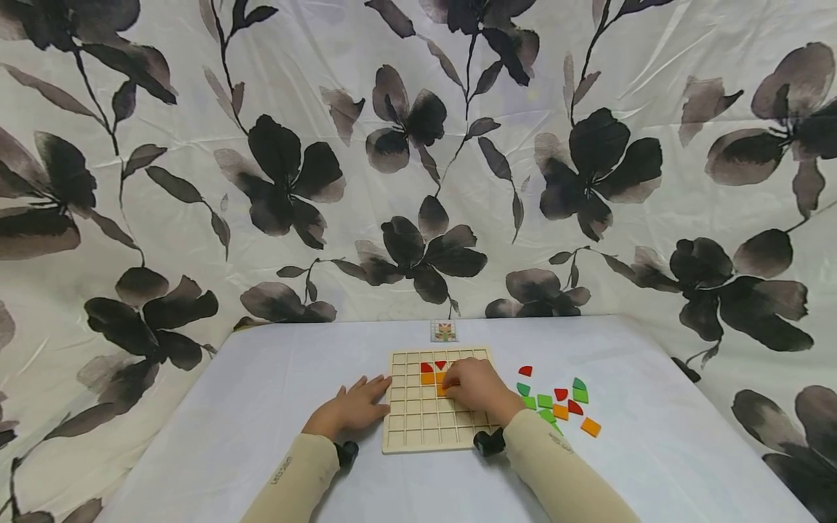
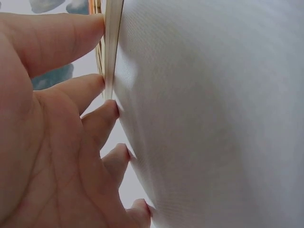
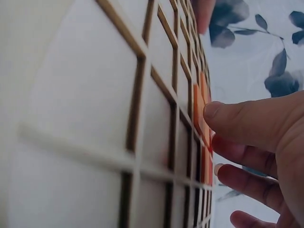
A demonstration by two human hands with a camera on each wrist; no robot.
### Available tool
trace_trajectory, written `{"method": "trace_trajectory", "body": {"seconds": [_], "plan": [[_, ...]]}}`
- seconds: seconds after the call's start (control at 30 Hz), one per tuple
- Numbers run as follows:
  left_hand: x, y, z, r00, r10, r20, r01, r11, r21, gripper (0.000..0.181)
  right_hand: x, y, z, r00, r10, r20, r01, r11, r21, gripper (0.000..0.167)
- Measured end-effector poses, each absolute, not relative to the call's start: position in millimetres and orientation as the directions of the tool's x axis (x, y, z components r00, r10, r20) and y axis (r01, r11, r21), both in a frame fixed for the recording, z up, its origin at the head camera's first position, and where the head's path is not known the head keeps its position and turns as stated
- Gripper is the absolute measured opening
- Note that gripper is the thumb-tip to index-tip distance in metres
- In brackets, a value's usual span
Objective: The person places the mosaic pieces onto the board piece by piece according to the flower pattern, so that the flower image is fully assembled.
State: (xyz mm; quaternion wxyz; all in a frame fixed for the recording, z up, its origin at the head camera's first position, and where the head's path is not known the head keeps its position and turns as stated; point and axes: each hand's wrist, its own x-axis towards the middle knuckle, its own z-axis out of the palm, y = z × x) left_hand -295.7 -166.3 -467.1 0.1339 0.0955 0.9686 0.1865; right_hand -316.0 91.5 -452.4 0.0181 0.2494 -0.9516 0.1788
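Observation:
A square wooden grid board lies on the table. In the head view, several red and orange tiles sit in its upper cells, among them an orange square tile and a red quarter-round tile. My left hand rests beside the board, fingers spread; in the left wrist view its fingertips touch the board's edge. Over the upper middle cells is my right hand. The right wrist view shows its thumb touching an orange tile in the grid, the other fingers extended close by.
To the board's right lie loose tiles: green squares, an orange square, red quarter-rounds and green quarter-rounds. A small patterned card lies behind the board. Floral cloth hangs behind the white table.

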Motion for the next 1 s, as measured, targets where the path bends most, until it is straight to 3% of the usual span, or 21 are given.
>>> {"method": "trace_trajectory", "body": {"seconds": [0.53,1.0], "plan": [[-295,-167,-463,-0.947,0.235,-0.218,0.136,0.910,0.391,0.060,-319,151,-441,-0.943,-0.320,0.096,-0.333,0.889,-0.313,0.015],[-293,-165,-463,-0.951,0.229,-0.210,0.129,0.906,0.402,0.060,-313,197,-446,-0.990,-0.141,0.010,-0.139,0.967,-0.211,0.020]]}}
